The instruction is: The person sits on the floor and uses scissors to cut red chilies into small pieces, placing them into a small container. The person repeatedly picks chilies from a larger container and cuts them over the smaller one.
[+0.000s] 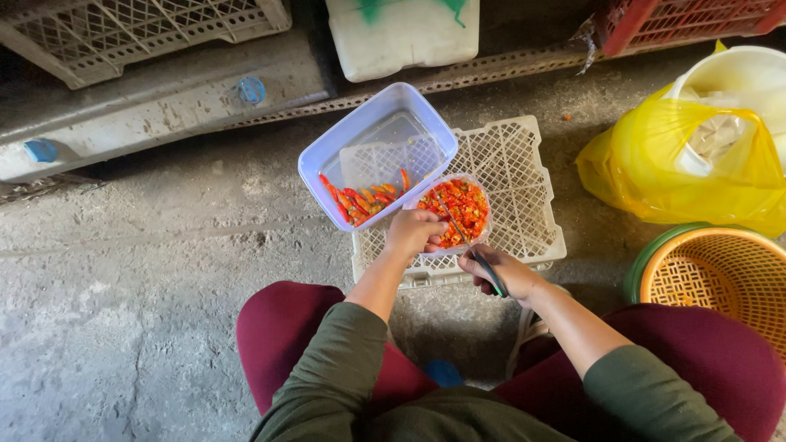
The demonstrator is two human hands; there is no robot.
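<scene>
My left hand (413, 232) is closed on the near rim of a small clear round tub (483, 192) full of chopped red and orange chillies (458, 209). My right hand (501, 272) grips a thin knife (468, 239) by its dark handle, with the blade reaching over the chopped chillies. Just left of the tub stands a tilted clear rectangular container (372, 135) with whole red and orange chillies (360, 200) gathered in its lower corner. Both containers rest on an upturned white lattice crate (524, 184).
A yellow plastic bag (679, 172) around a white bucket (741, 78) sits at the right. Below it is an orange woven basket (725, 278) inside a green one. A white crate (123, 33), a white jerrycan (401, 33) and a red crate (688, 20) line the back. The floor is rough concrete.
</scene>
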